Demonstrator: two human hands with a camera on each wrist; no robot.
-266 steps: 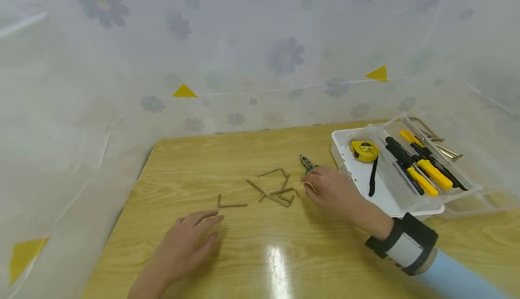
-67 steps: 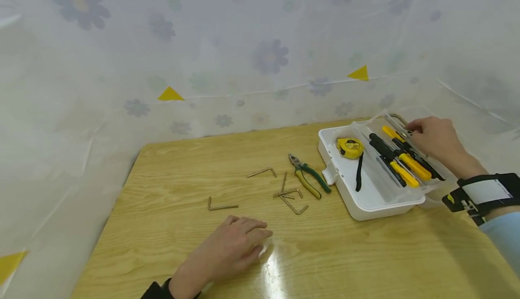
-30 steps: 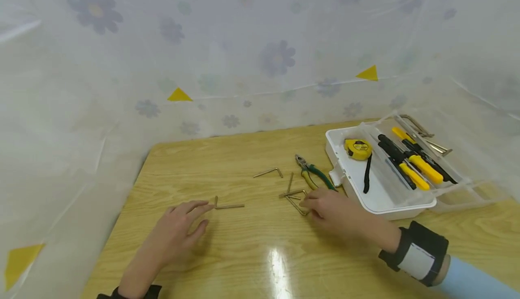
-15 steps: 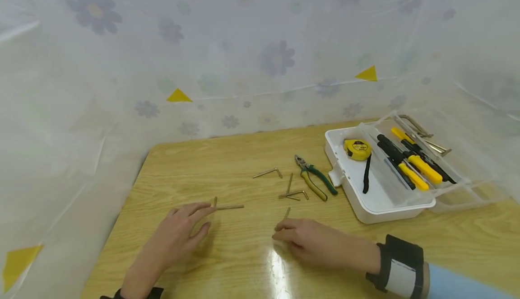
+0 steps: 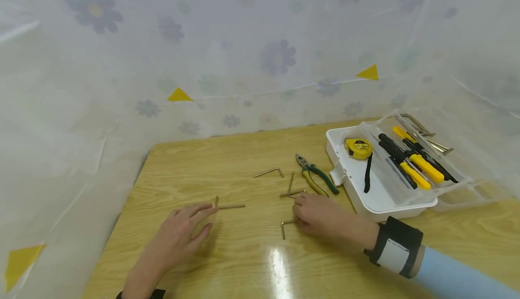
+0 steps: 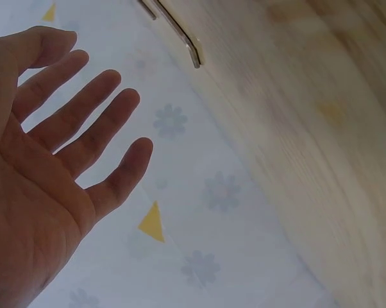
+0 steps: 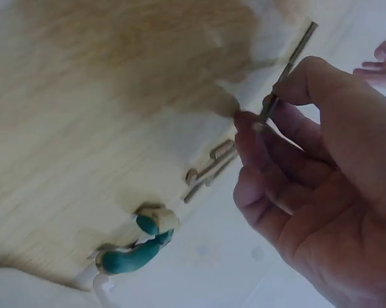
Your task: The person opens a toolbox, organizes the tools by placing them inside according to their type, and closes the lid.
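Note:
In the head view my right hand point(image 5: 325, 215) pinches a hex key point(image 5: 283, 229) near the front of the pile. The right wrist view shows that hex key point(image 7: 295, 54) between thumb and fingertips, its bare end sticking out. My left hand point(image 5: 178, 231) has relaxed, spread fingers, with fingertips beside or touching another hex key point(image 5: 231, 207); which, I cannot tell. In the left wrist view the left hand point(image 6: 52, 160) holds nothing. A few hex keys point(image 5: 290, 184) lie crossed beyond my right hand, partly hidden by it. One more hex key point(image 5: 266, 172) lies behind.
Green-and-yellow pliers point(image 5: 322, 178) lie left of a white toolbox point(image 5: 353, 199). A yellow tape measure point(image 5: 358, 148) is inside it. Several screwdrivers point(image 5: 422, 168) and more hex keys point(image 5: 440, 147) sit in its clear lid. A flowered plastic sheet point(image 5: 227, 64) rises behind the table point(image 5: 195, 163).
Pliers were set down and my right hand visited the toolbox lid. It then took a hex key from the pile, drew it forward and has just moved back slightly. Left hand nearly still lately.

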